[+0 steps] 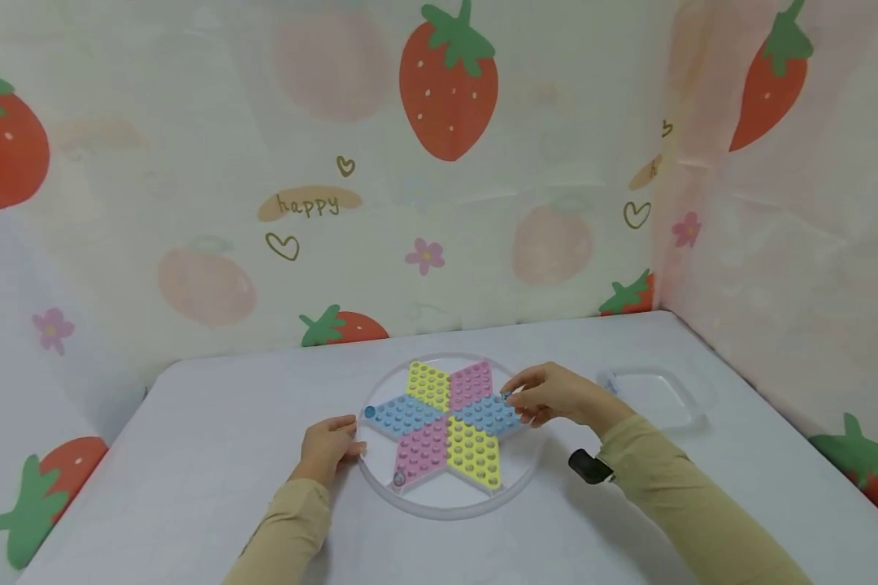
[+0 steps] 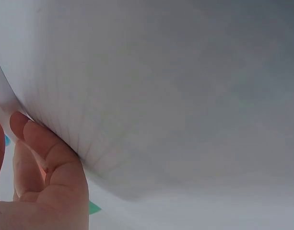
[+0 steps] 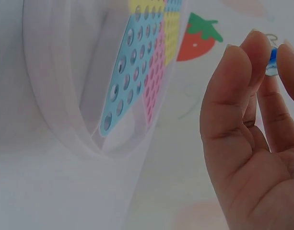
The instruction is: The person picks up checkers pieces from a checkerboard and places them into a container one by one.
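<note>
A round Chinese checkers board (image 1: 449, 513) with a yellow, pink and blue star lies on the table. At its left edge my left hand (image 1: 327, 445) holds the rim between fingers and thumb; in the left wrist view its fingers (image 2: 60, 163) curl close to the white tabletop. My right hand (image 1: 545, 396) is over the right blue point, pinching a clear glass marble (image 3: 271, 62) with blue inside between its fingertips and thumb. One blue marble (image 1: 369, 412) sits at the tip of the left blue point. Another marble (image 1: 399, 478) occupies the tip of the lower pink point.
A clear plastic tray (image 1: 658, 370) stands right of the board, partly behind the right forearm, with small bluish pieces at its left side. Strawberry-printed cloth (image 1: 424, 203) hangs behind the white table (image 1: 241, 422). A dark watch-like band (image 1: 590, 467) is at the right wrist.
</note>
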The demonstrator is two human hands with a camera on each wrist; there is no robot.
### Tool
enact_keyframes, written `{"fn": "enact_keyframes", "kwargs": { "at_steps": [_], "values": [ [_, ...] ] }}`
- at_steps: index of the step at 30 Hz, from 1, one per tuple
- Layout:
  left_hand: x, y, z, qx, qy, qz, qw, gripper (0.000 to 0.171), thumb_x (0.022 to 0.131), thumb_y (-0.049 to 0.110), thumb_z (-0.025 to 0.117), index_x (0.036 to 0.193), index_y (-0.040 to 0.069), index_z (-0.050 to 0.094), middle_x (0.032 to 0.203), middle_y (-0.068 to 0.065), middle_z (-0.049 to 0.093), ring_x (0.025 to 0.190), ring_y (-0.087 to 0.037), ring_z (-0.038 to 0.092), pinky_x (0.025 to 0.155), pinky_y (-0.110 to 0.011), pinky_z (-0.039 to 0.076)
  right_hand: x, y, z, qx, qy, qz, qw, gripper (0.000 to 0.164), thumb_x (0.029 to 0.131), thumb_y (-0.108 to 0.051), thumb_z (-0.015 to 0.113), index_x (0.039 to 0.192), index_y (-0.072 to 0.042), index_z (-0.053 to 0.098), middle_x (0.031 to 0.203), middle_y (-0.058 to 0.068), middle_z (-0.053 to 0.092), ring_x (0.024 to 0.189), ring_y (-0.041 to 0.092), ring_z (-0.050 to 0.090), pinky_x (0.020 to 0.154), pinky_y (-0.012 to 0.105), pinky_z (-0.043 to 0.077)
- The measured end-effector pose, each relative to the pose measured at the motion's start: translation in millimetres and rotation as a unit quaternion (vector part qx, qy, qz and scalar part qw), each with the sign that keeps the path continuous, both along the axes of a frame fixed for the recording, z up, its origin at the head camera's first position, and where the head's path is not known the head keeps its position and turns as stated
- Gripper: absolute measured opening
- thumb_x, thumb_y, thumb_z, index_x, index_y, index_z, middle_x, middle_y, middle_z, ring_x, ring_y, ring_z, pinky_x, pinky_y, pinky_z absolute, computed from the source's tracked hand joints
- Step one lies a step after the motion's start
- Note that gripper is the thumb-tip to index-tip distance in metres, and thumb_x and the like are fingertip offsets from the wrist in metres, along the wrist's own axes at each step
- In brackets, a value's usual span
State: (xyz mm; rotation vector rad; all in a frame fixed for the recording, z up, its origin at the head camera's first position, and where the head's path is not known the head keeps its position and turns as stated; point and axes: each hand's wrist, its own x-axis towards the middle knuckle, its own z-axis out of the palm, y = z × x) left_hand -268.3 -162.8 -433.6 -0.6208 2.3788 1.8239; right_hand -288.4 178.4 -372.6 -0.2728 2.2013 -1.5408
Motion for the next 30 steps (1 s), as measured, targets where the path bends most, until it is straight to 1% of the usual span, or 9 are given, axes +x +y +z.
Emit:
{"fn": "enact_keyframes", "kwargs": {
  "at_steps": [4,8,11,15,16,21,25,30],
  "values": [
    [0.6,2.1,0.8,-0.004,0.003,-0.002,1.0,0.049,0.083,-0.009,0.064,0.131,-0.007,0.054,0.133,-0.026,0.054,0.064,-0.011,0.056,0.058,-0.022,0.045,4.1,8.9,1.5,0.002,0.008,-0.007,1.0,0.036,0.092,-0.009,0.065,0.122,0.008,0.059,0.083,0.01,0.064,0.068,0.017,0.06,0.065,0.029,0.053],
    [1.2,2.9,0.9,-0.008,0.006,-0.002,0.9999,0.047,0.084,-0.008,0.063,0.131,-0.007,0.054,0.133,-0.026,0.055,0.062,-0.011,0.056,0.058,-0.023,0.044,6.3,17.3,4.4,0.004,0.008,-0.016,1.0,0.034,0.092,-0.009,0.066,0.121,0.006,0.061,0.085,0.014,0.065,0.069,0.019,0.061,0.065,0.03,0.053],
    [1.2,3.2,0.5,-0.008,0.004,0.002,1.0,0.045,0.086,-0.005,0.062,0.13,-0.007,0.055,0.132,-0.026,0.055,0.061,-0.01,0.056,0.058,-0.023,0.044,6.9,21.8,7.9,0.006,0.012,-0.012,1.0,0.034,0.092,-0.009,0.066,0.121,0.006,0.061,0.086,0.014,0.065,0.07,0.019,0.061,0.066,0.03,0.054],
    [0.9,3.7,0.7,-0.007,0.003,0.006,0.9999,0.043,0.088,-0.003,0.062,0.13,-0.006,0.056,0.13,-0.027,0.056,0.06,-0.01,0.056,0.057,-0.023,0.044,7.2,27.3,11.9,0.011,0.016,-0.014,1.0,0.034,0.092,-0.01,0.065,0.121,0.006,0.06,0.084,0.011,0.063,0.071,0.019,0.061,0.067,0.031,0.054],
    [0.9,3.7,0.5,-0.007,0.003,0.007,1.0,0.043,0.088,-0.003,0.062,0.13,-0.006,0.056,0.13,-0.027,0.056,0.06,-0.01,0.056,0.057,-0.023,0.044,7.5,28.8,12.4,0.011,0.014,-0.021,1.0,0.033,0.092,-0.009,0.065,0.12,0.006,0.061,0.083,0.01,0.063,0.071,0.02,0.061,0.067,0.031,0.054],
    [2.0,2.9,0.0,-0.022,-0.006,0.002,0.9997,0.043,0.088,-0.001,0.063,0.131,-0.005,0.056,0.131,-0.026,0.056,0.064,-0.012,0.056,0.059,-0.024,0.043,10.4,39.6,15.0,0.016,0.018,-0.023,0.999,0.034,0.093,-0.011,0.065,0.121,0.007,0.06,0.081,0.009,0.06,0.073,0.02,0.061,0.069,0.032,0.054],
    [1.8,2.1,-0.7,-0.021,-0.003,-0.005,0.9998,0.045,0.087,-0.002,0.064,0.131,-0.005,0.055,0.133,-0.026,0.054,0.067,-0.013,0.057,0.06,-0.024,0.043,12.8,50.9,19.4,0.022,0.025,-0.02,0.999,0.037,0.094,-0.014,0.064,0.123,0.007,0.058,0.082,0.01,0.061,0.074,0.02,0.062,0.071,0.032,0.054],
    [0.6,2.2,-1.1,-0.013,0.003,-0.006,0.9999,0.047,0.085,-0.005,0.065,0.131,-0.005,0.055,0.134,-0.026,0.053,0.067,-0.013,0.057,0.06,-0.024,0.044,14.5,64.7,24.3,0.024,0.029,-0.021,0.999,0.039,0.094,-0.015,0.064,0.125,0.008,0.056,0.083,0.01,0.061,0.075,0.02,0.062,0.071,0.032,0.054]
  ]
}}
